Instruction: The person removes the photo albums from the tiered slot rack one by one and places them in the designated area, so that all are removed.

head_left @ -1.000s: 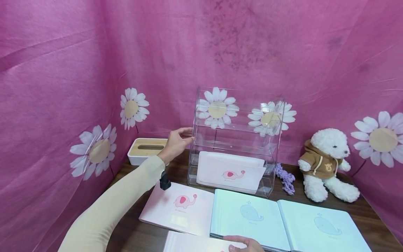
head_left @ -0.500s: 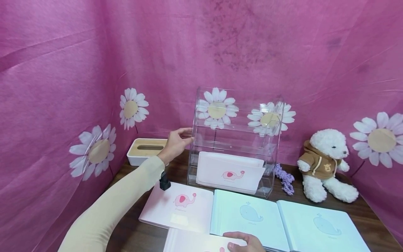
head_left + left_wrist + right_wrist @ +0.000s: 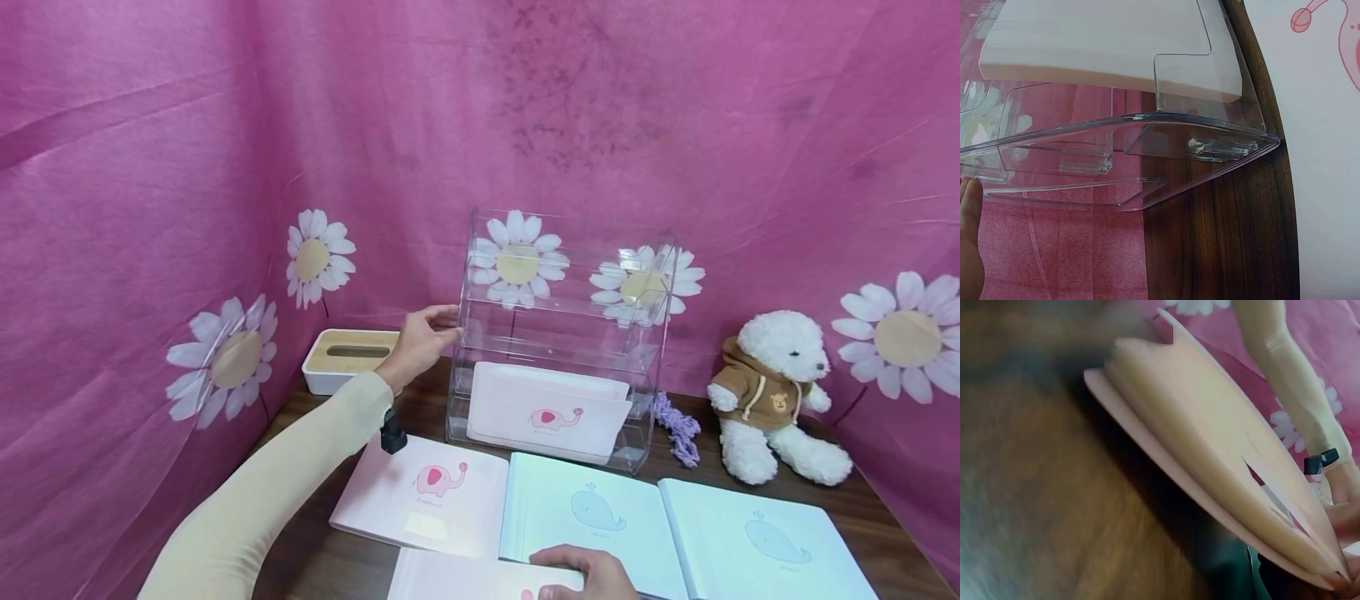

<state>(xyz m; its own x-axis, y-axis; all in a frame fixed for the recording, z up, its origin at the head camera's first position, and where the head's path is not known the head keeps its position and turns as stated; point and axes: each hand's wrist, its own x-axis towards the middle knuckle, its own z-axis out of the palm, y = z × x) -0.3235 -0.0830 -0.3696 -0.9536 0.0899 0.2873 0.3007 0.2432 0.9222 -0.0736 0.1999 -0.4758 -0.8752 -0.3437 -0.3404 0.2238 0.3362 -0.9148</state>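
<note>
My left hand point(image 3: 422, 343) touches the left side panel of a clear acrylic rack point(image 3: 555, 333), its fingertips right at the edge. In the left wrist view, part of that hand point(image 3: 969, 231) shows beside the rack's lower tiers. A pink album with an elephant cover point(image 3: 552, 412) leans in the rack's lowest tier. At the bottom of the head view, my right hand point(image 3: 592, 575) grips the right edge of another pink album point(image 3: 457, 575), thumb over the cover. The right wrist view shows this album point(image 3: 1210, 425) tilted, its page edges slightly fanned.
A third pink album point(image 3: 427, 508) and two light blue whale albums point(image 3: 555, 508) lie in a row before the rack. A wood-topped tissue box point(image 3: 330, 383) stands left. Purple yarn point(image 3: 678, 429) and a white plush bear point(image 3: 780, 400) are to the right, near the pink curtain.
My right hand has shifted slightly upward along the album's edge, and the album itself has moved only a little. The left hand stays at the rack's side.
</note>
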